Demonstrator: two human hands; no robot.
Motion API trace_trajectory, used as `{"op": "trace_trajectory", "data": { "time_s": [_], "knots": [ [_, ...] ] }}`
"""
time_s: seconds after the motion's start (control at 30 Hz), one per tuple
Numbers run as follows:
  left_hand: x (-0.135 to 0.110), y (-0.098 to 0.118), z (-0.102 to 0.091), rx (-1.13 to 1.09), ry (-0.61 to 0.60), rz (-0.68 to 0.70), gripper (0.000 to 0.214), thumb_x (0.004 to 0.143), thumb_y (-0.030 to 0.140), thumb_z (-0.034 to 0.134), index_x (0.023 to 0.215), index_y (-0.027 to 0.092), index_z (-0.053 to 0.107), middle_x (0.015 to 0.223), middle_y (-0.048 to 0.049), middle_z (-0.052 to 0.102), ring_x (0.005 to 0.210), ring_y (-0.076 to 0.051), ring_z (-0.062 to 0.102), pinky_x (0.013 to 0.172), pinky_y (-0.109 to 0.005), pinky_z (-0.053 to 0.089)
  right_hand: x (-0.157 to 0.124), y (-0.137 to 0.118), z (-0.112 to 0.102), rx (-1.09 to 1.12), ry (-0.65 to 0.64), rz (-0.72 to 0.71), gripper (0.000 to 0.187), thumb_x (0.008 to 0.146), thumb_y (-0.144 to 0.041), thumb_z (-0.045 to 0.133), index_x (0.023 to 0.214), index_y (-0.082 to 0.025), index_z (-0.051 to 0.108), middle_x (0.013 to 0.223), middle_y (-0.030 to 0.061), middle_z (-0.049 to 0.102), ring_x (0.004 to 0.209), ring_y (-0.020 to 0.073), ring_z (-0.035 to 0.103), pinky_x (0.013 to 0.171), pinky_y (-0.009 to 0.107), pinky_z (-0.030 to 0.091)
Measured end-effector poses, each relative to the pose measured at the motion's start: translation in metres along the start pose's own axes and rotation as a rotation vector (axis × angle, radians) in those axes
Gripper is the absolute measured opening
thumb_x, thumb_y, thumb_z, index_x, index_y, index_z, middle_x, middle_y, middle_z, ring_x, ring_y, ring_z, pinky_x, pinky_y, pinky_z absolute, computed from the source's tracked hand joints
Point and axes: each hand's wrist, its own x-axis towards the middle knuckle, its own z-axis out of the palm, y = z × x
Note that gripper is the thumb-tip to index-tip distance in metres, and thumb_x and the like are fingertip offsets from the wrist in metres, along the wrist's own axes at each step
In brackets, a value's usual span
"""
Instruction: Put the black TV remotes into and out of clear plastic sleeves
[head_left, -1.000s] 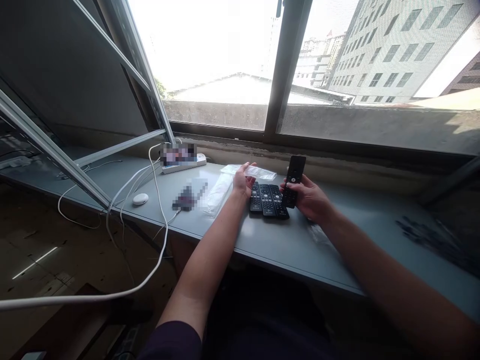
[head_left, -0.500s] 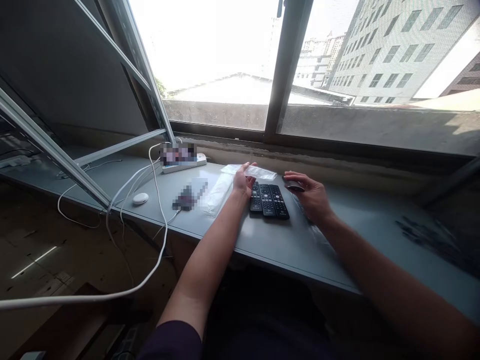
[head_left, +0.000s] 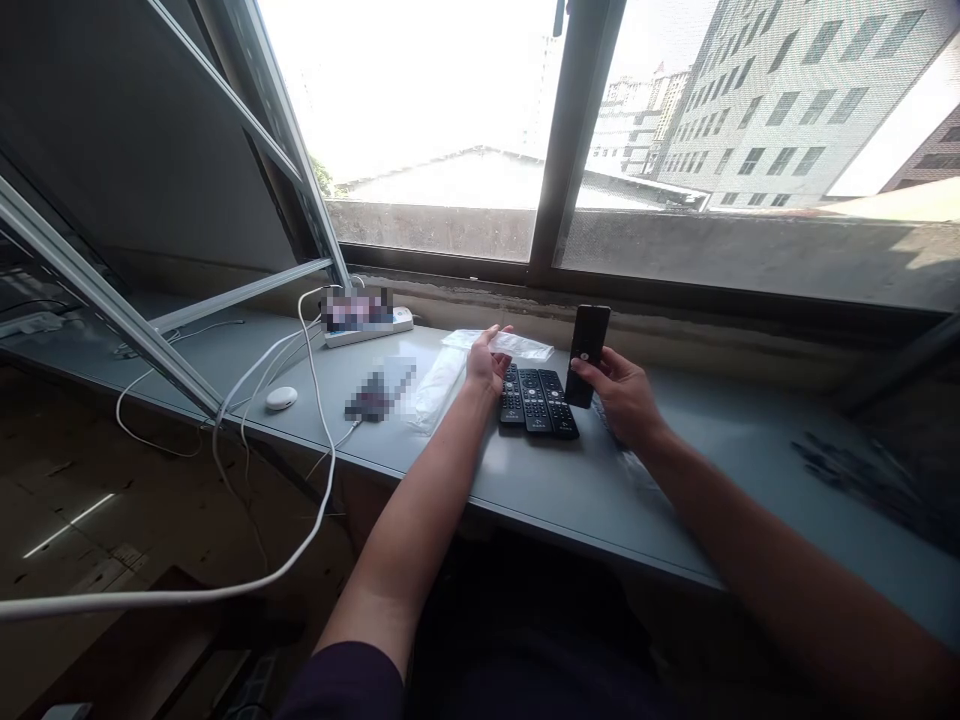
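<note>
My right hand [head_left: 626, 395] grips a black remote control [head_left: 591, 335], held nearly upright above the table with the thumb on its face. Below and to its left, three black remotes [head_left: 535, 405] lie side by side on the table, buttons up. At the left end of that row rests my left hand [head_left: 486, 365], palm turned inward and fingers apart, with nothing visible in its grasp. A clear plastic sleeve [head_left: 534, 347] lies behind its fingers, and another clear bag [head_left: 436, 390] is beside the wrist. More clear plastic, partly hidden, lies under my right hand.
On the left of the grey table [head_left: 555, 500] are a white power strip [head_left: 375, 332], a blurred-out device on a cable, a round white puck [head_left: 281, 398] and loose white cables [head_left: 319, 420]. A metal frame [head_left: 180, 350] stands at left; a window runs behind.
The remote in my right hand has turned from lying nearly edge-on to standing upright, its face now toward me. My left hand and the row of remotes have stayed put.
</note>
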Motion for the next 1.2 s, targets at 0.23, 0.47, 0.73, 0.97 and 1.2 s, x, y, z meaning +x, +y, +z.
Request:
{"op": "trace_trajectory", "data": {
  "time_s": [0.23, 0.47, 0.73, 0.97, 1.2],
  "knots": [
    [0.0, -0.001, 0.0, 0.008, 0.0, 0.007, 0.008, 0.1, 0.02, 0.075, 0.108, 0.018, 0.076, 0.107, -0.0054, 0.086, 0.066, -0.009, 0.074, 0.055, -0.017, 0.055, -0.001, -0.009, 0.001, 0.242, -0.096, 0.246, 0.038, 0.094, -0.058, 0.09, 0.1, -0.027, 0.069, 0.091, 0.002, 0.077, 0.061, 0.0165, 0.064, 0.049, 0.029, 0.053],
    [-0.004, 0.002, 0.002, 0.014, 0.005, 0.002, 0.005, 0.101, 0.019, 0.074, 0.106, 0.018, 0.077, 0.106, -0.0051, 0.086, 0.065, -0.008, 0.074, 0.053, -0.017, 0.054, 0.005, -0.01, -0.002, 0.446, -0.152, 0.399, 0.04, 0.113, -0.06, 0.056, 0.124, -0.028, 0.077, 0.083, 0.0015, 0.07, 0.055, 0.0162, 0.055, 0.046, 0.028, 0.047],
    [-0.006, 0.002, 0.003, -0.011, 0.02, -0.009, 0.012, 0.099, 0.018, 0.076, 0.111, 0.019, 0.077, 0.104, -0.0051, 0.086, 0.067, -0.01, 0.076, 0.055, -0.017, 0.054, 0.009, -0.01, -0.01, 0.528, -0.148, 0.514, 0.034, 0.11, -0.055, 0.064, 0.116, -0.024, 0.076, 0.079, 0.0016, 0.061, 0.058, 0.0161, 0.053, 0.046, 0.027, 0.053],
    [-0.003, 0.002, 0.002, -0.007, 0.014, -0.011, 0.004, 0.101, 0.019, 0.075, 0.105, 0.018, 0.076, 0.103, -0.0056, 0.086, 0.065, -0.009, 0.074, 0.054, -0.017, 0.054, 0.011, -0.009, -0.009, 0.55, -0.064, 0.592, 0.015, 0.113, -0.038, 0.062, 0.116, -0.026, 0.07, 0.094, 0.0058, 0.072, 0.07, 0.0178, 0.065, 0.047, 0.024, 0.058],
    [-0.003, 0.001, 0.0, 0.009, 0.016, -0.001, 0.007, 0.1, 0.019, 0.076, 0.107, 0.018, 0.078, 0.108, -0.0064, 0.086, 0.064, -0.009, 0.073, 0.053, -0.018, 0.054, 0.009, -0.009, -0.009, 0.593, -0.167, 0.553, 0.019, 0.11, -0.038, 0.055, 0.116, -0.027, 0.069, 0.095, 0.0073, 0.073, 0.06, 0.0178, 0.056, 0.037, 0.025, 0.046]
  ]
}}
